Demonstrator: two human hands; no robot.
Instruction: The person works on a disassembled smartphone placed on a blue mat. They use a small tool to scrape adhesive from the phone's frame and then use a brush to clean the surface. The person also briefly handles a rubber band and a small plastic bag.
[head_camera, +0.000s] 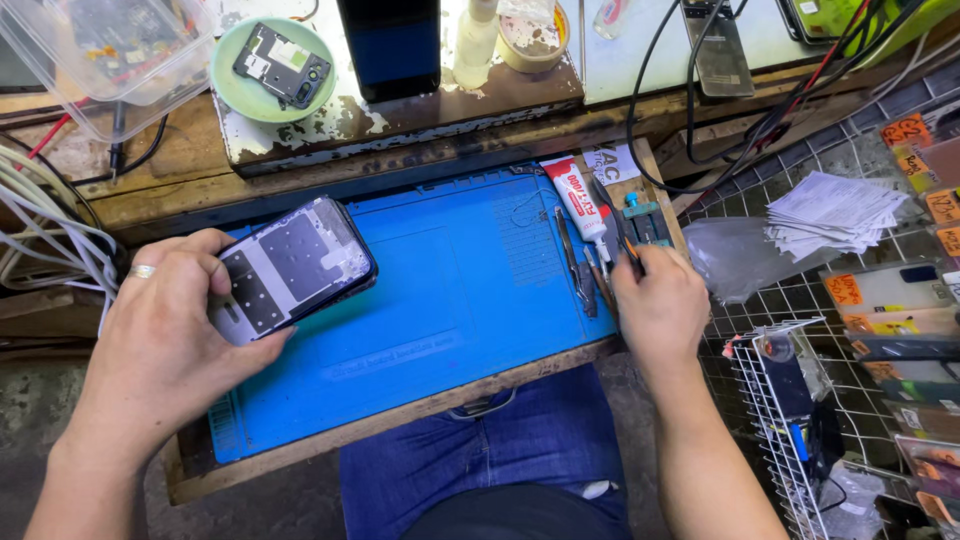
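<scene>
Two bare hands work over a blue repair mat (450, 300) laid on a worn wooden tabletop (160, 190). At the left of the frame, the left hand (165, 330), a ring on one finger, holds an opened phone frame (292, 268) tilted above the mat's left edge, thumb across its near end and fingers closed around its underside; the exposed inner face shows grey shielding and dark panels. At centre right, the right hand (660, 300) is closed on a thin tool (620, 228) with a dark shaft, lifted from the cluster of tweezers (575, 262) and a red-and-white glue tube (578, 200) lying along the mat's right edge. The step in hand appears to be tool selection, the phone frame being kept ready for work on its interior. The next move would seem to call for carrying the tool leftward to the frame, steadying the frame firmly, and placing the tip with care among small parts. Hidden or uncertain: the tool's tip and type cannot be made out, since the fingers cover its handle; the frame's underside and the left fingertips are out of sight. In the upper left, a green dish (262, 72) carries a dark phone part (283, 63), its details too small to read. A clear plastic box (105, 55) and a dark upright phone (390, 45) are cut off by the top edge, and a wire rack (775, 420) runs off the lower right.
</scene>
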